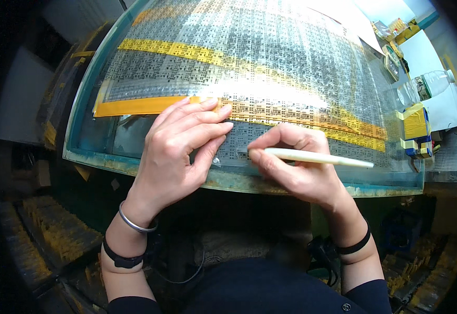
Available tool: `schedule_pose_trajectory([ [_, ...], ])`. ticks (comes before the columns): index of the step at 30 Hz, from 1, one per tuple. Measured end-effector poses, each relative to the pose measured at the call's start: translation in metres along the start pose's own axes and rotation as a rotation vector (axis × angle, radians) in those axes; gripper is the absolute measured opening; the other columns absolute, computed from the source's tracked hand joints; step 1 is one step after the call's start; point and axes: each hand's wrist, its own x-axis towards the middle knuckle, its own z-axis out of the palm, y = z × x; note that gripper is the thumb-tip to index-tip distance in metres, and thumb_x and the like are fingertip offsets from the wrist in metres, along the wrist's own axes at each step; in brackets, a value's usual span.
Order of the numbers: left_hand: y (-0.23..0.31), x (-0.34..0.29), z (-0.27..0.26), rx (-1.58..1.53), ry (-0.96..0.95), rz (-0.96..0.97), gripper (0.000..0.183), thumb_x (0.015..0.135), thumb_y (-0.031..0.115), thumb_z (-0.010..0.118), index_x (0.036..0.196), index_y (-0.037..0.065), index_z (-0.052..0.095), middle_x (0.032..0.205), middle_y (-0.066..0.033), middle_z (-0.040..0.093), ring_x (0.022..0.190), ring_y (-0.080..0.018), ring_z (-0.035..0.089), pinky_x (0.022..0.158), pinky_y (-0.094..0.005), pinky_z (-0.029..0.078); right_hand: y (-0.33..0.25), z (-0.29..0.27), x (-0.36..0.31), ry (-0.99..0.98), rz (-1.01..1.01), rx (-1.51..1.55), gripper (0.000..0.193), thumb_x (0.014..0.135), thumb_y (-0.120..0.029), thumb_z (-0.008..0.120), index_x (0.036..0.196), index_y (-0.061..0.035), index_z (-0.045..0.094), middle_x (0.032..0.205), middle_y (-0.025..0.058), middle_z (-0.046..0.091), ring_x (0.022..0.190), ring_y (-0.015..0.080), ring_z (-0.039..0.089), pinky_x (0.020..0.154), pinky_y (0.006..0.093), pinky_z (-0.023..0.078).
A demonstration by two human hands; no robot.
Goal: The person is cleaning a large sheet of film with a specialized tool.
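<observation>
My left hand (172, 149) lies with fingers stretched out on an orange strip (134, 107) and the clear film sheets (186, 73) covered in fine black marks. Its thumb points toward a small shiny spot on the film near the front edge. My right hand (304, 170) pinches a slim, cream-white pen-shaped tool (328, 157), whose far end points right. The working tip is hidden behind my fingers, close to the dark marked film below the strip. Yellow tape bands (171, 49) cross the sheets.
The glass-topped table (113, 162) has a worn greenish edge. At the right stand a clear plastic bottle (432, 83) and a yellow-wrapped block (416, 125). Strong light glares off the films. Trays of upright yellow-edged pieces (63, 230) sit below at left.
</observation>
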Motion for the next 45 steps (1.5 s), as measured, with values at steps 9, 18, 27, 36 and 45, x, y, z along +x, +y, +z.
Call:
schedule_pose_trajectory([
  [9, -0.001, 0.000, 0.001, -0.005, 0.003, 0.003, 0.015, 0.082, 0.004, 0.070, 0.097, 0.005, 0.074, 0.110, -0.0082, 0.073, 0.112, -0.0256, 0.065, 0.105, -0.0450, 0.043, 0.004, 0.003, 0.001, 0.032, -0.079, -0.037, 0.012, 0.085, -0.007, 0.071, 0.093, 0.0024, 0.070, 0.078, 0.0056, 0.069, 0.070, 0.0061, 0.062, 0.062, 0.0218, 0.049],
  [18, -0.001, -0.001, 0.001, -0.001, 0.001, 0.000, 0.015, 0.082, 0.004, 0.070, 0.097, 0.004, 0.074, 0.110, -0.0080, 0.073, 0.113, -0.0257, 0.065, 0.105, -0.0450, 0.043, 0.006, 0.004, 0.002, 0.048, -0.107, -0.033, 0.012, 0.086, -0.008, 0.071, 0.091, 0.0024, 0.071, 0.075, 0.0052, 0.069, 0.067, 0.0066, 0.062, 0.060, 0.0221, 0.049],
  [27, -0.001, -0.001, -0.001, -0.019, -0.031, -0.019, 0.020, 0.082, 0.002, 0.071, 0.101, 0.007, 0.075, 0.115, -0.0075, 0.072, 0.119, -0.0252, 0.063, 0.108, -0.0455, 0.040, 0.011, 0.006, 0.004, 0.089, -0.194, -0.002, 0.012, 0.084, -0.010, 0.069, 0.087, 0.0016, 0.071, 0.068, 0.0058, 0.068, 0.063, 0.0063, 0.061, 0.056, 0.0240, 0.049],
  [36, 0.000, -0.002, -0.001, -0.019, -0.030, -0.027, 0.020, 0.082, 0.002, 0.070, 0.101, 0.007, 0.075, 0.115, -0.0075, 0.072, 0.119, -0.0250, 0.063, 0.108, -0.0459, 0.040, 0.004, 0.000, 0.001, 0.015, -0.114, -0.019, 0.013, 0.084, -0.010, 0.069, 0.089, 0.0017, 0.072, 0.070, 0.0062, 0.069, 0.065, 0.0067, 0.062, 0.057, 0.0240, 0.050],
  [45, -0.001, -0.002, -0.001, -0.021, -0.028, -0.030, 0.020, 0.083, 0.003, 0.070, 0.101, 0.008, 0.075, 0.115, -0.0074, 0.072, 0.118, -0.0251, 0.063, 0.108, -0.0456, 0.040, 0.001, -0.005, 0.002, -0.085, -0.080, -0.001, 0.013, 0.083, -0.011, 0.069, 0.086, 0.0014, 0.072, 0.069, 0.0064, 0.068, 0.063, 0.0070, 0.062, 0.057, 0.0236, 0.050],
])
